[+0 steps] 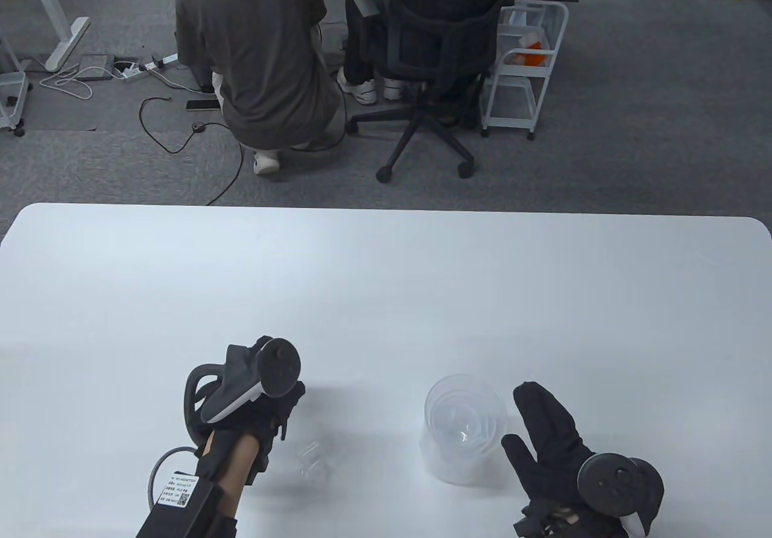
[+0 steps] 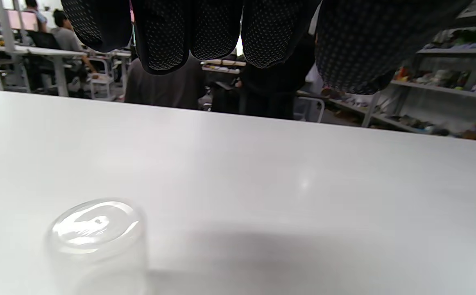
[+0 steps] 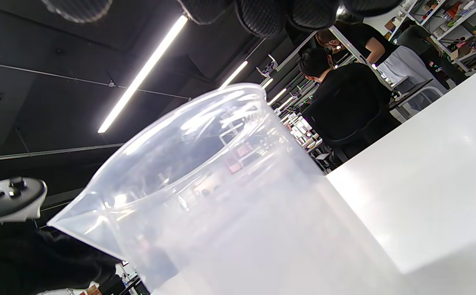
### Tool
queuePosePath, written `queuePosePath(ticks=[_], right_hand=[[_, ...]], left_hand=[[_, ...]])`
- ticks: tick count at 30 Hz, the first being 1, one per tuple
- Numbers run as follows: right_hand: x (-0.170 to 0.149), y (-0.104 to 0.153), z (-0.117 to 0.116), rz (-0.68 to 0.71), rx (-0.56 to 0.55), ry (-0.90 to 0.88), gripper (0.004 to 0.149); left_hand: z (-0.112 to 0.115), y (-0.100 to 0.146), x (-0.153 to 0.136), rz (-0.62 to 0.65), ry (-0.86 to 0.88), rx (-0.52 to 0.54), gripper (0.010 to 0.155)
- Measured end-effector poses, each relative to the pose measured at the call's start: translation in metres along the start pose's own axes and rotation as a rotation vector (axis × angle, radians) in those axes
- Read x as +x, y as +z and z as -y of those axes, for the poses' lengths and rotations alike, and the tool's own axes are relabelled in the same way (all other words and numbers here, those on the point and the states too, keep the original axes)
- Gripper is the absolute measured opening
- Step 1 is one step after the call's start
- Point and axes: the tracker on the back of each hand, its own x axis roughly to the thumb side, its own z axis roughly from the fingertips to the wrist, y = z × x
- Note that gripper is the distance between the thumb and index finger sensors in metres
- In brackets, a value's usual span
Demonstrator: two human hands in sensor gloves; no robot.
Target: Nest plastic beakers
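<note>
We have the beaker stack upright beside our right hand, whose grip is spread, holding nothing. The small beaker lies near our left hand, likewise empty. Next: grasp it and nest it.

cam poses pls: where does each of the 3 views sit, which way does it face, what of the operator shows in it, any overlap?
Table view: overhead, facing down at the white table; shows left hand and right hand.
Left wrist view: low, facing across the table; left fingertips on top, small beaker upside down.
Right wrist view: low, tilted up; large beaker close, right fingertips on top.
Shared: both beakers also appear in the table view.
</note>
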Motion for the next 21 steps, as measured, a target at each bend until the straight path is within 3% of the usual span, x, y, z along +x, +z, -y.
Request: queuePosePath(ticks=[6, 12, 21], right_hand=[[0.000, 0.000, 0.000, 0.004, -0.001, 0.000, 0.073], [0.001, 0.001, 0.000, 0.002, -0.001, -0.004, 0.073], [0.001, 0.000, 0.001, -0.001, -0.009, -0.015, 0.073]], left_hand=[[0.029, -0.002, -0.027, -0.096, -0.022, -0.072, 0.068], [0.052, -0.006, -0.036, -0.145, -0.036, -0.122, 0.071], [0.073, -0.008, -0.042, -0.172, 0.003, -0.092, 0.065]])
